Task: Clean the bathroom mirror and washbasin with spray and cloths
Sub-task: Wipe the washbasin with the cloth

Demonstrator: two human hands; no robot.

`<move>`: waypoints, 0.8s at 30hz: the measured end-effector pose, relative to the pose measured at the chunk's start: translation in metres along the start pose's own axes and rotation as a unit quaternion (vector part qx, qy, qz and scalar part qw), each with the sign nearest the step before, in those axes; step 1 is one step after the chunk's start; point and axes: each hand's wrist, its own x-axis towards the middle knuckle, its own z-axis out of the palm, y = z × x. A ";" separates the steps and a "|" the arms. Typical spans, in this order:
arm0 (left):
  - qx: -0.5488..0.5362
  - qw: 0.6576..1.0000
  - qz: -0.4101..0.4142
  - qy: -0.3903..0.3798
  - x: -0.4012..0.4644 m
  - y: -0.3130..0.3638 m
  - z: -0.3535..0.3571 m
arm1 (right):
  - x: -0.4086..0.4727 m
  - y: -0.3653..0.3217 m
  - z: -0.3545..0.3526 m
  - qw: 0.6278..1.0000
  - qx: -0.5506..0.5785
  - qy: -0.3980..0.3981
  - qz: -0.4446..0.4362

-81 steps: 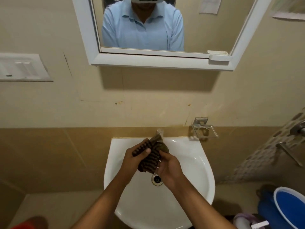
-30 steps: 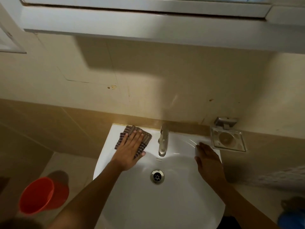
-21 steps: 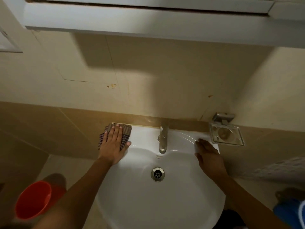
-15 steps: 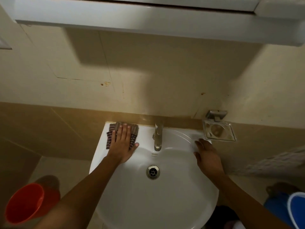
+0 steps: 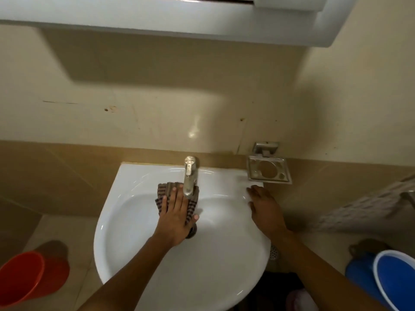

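Head view: left hand [image 5: 177, 215] flat, fingers straight, pressing striped cloth [image 5: 162, 197] against back slope of washbasin [image 5: 139, 232], just under tap [image 5: 190, 176]. Right hand [image 5: 266, 209] flat and spread on right rim, holding nothing, well apart from cloth.

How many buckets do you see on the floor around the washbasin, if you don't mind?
2: a red bucket on the floor left of the washbasin, and a blue bucket to its right, cut by the frame edge. Others may lie outside the view.

Dim warm light, broad wall [image 5: 157, 86] shadow, bowed wide-angle edges.
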 end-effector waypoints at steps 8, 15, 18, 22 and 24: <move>0.021 0.999 0.030 -0.004 0.032 0.072 0.013 | -0.002 0.004 -0.008 0.999 0.021 -0.024 0.001; 0.003 0.998 -0.060 -0.001 0.079 0.102 0.010 | -0.004 0.010 -0.012 0.998 0.029 -0.021 0.054; -0.003 0.998 -0.058 -0.006 0.083 0.114 0.011 | -0.011 0.011 -0.008 0.993 0.082 -0.002 0.090; 0.005 0.998 0.045 -0.054 0.092 0.137 0.017 | -0.020 0.013 -0.007 0.967 0.189 0.034 0.168; 0.009 0.994 0.071 -0.077 0.102 0.150 0.017 | -0.022 0.016 -0.007 0.948 0.231 0.043 0.216</move>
